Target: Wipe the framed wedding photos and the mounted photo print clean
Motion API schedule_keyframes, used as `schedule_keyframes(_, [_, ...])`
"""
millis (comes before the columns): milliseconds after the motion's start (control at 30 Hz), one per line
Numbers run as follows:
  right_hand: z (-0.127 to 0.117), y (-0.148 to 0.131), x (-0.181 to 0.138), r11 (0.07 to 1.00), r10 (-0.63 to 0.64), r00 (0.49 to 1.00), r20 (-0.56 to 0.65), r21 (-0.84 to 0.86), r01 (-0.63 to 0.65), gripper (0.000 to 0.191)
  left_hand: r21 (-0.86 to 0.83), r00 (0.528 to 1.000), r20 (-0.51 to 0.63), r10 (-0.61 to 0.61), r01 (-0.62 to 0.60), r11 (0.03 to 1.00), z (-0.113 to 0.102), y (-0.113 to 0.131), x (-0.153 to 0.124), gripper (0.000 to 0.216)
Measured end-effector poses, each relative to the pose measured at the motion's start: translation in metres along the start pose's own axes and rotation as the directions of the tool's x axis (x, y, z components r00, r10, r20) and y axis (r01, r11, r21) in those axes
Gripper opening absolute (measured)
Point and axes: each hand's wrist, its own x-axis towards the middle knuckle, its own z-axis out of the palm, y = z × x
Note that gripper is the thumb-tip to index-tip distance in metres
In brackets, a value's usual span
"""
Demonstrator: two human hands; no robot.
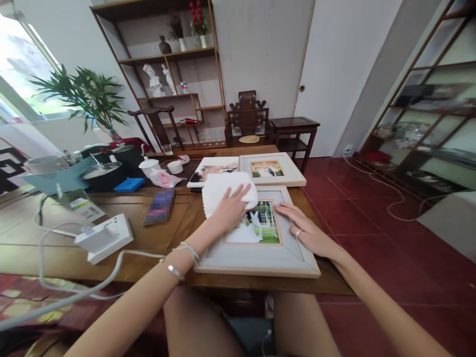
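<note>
A framed photo [260, 228] with a wide pale mat and light wooden edge lies flat near the table's front edge; its picture shows figures on green grass. My left hand [232, 210] rests on a folded white cloth [217, 186], fingers spread over it and pressing it against the frame's upper left. The cloth covers that corner and part of the picture. My right hand [307, 230] lies with fingers stretched out along the frame's right side, fingertips by the picture's edge. Behind lie a second framed photo [273, 168] and a photo panel [208, 166], partly covered by the cloth.
On the wooden table [186, 223] to the left are a white power strip [111, 238] with a cable, a blue box [129, 185], a white teapot [150, 168] and a dark pot [100, 173]. A chair [248, 116] and side table [295, 124] stand behind.
</note>
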Motion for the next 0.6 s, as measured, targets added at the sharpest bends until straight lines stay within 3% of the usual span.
schedule_keyframes(167, [0.0,0.001,0.0,1.0,-0.028,1.0,-0.003,-0.007,0.028,0.056,-0.07,0.994,0.085,0.072,-0.066,0.995,-0.003,0.015,-0.001,0.03])
schedule_keyframes(333, [0.001,0.001,0.001,1.0,-0.005,0.999,-0.042,-0.004,0.005,0.054,-0.188,0.96,0.172,0.222,-0.189,0.964,-0.024,0.059,-0.044,0.031])
schedule_keyframes(467, [0.003,-0.001,0.002,0.998,0.069,0.995,-0.069,0.013,-0.068,0.045,-0.227,0.955,0.14,0.26,-0.225,0.948,-0.045,0.089,-0.076,0.03])
schedule_keyframes(600, [0.003,0.0,0.003,0.996,0.091,0.993,-0.075,0.029,-0.089,0.04,-0.222,0.962,0.068,0.264,-0.244,0.944,-0.044,0.101,-0.08,0.027])
